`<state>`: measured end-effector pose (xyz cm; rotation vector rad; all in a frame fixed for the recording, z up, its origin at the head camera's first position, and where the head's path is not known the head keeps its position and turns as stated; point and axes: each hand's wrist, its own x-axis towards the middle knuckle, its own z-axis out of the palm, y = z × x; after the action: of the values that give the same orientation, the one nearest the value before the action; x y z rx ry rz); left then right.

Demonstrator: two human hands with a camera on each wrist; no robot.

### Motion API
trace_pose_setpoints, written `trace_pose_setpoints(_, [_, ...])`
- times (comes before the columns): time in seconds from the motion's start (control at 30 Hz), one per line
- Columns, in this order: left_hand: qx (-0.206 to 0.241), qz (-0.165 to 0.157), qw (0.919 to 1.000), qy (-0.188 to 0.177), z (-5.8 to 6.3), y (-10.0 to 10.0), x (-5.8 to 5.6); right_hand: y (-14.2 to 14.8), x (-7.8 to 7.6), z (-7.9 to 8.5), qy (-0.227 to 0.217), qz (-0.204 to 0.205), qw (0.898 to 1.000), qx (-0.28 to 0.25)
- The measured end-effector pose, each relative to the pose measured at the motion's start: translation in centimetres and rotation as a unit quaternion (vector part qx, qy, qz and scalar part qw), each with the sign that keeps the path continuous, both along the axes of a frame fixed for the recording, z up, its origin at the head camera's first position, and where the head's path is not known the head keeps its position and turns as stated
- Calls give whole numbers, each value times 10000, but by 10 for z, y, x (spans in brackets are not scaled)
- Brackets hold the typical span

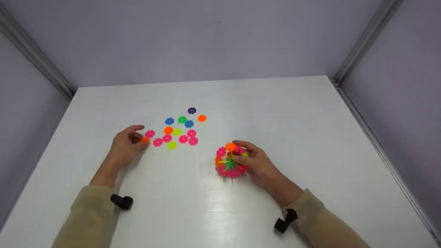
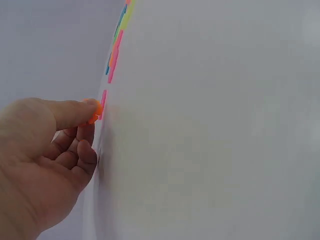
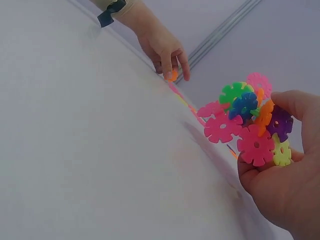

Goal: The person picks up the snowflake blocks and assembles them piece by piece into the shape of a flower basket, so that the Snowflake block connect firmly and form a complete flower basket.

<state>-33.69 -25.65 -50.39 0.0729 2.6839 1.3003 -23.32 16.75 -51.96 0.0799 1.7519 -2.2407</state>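
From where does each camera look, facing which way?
Head: head-worn, faces forward and down at white table; left hand, right hand, beige fabric sleeves.
Left wrist: worn there, faces left hand pinching orange flower-shaped plastic disc.
Right wrist: worn there, faces right hand holding multicoloured plastic disc cluster; left hand beyond.
Head and right wrist share both hands.

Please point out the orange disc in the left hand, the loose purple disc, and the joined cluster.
Orange disc [image 1: 145, 140], head view: its visible middle.
Purple disc [image 1: 192, 110], head view: its centre.
Joined cluster [image 3: 245, 110], right wrist view: its blue part.
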Motion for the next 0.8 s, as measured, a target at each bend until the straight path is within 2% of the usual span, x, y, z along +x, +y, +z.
trace_pose_setpoints(0.1, [293,83,9995,-32,10,27,8,0,0,1,-66,1,10000,75])
trace_pose_setpoints(0.17, [534,-8,9986,36,18,50,14,-1,1,2,-108,6,9998,143])
trace_pose_setpoints(0.3, [990,-577,9926,399,33,101,31,-1,1,3,-144,46,9996,222])
trace_pose_setpoints(0.47, [1501,-1335,9757,879,40,153,55,-2,1,3,-29,170,9993,346])
trace_pose_setpoints(0.57, [1535,-1607,9674,1212,38,173,61,-2,1,4,74,263,9988,403])
trace_pose_setpoints(0.63, [1513,-1679,9646,1359,37,182,64,-3,1,3,141,329,9984,441])
trace_pose_setpoints(0.8, [1549,-1758,9615,1433,31,192,68,-4,2,2,254,449,9973,521])
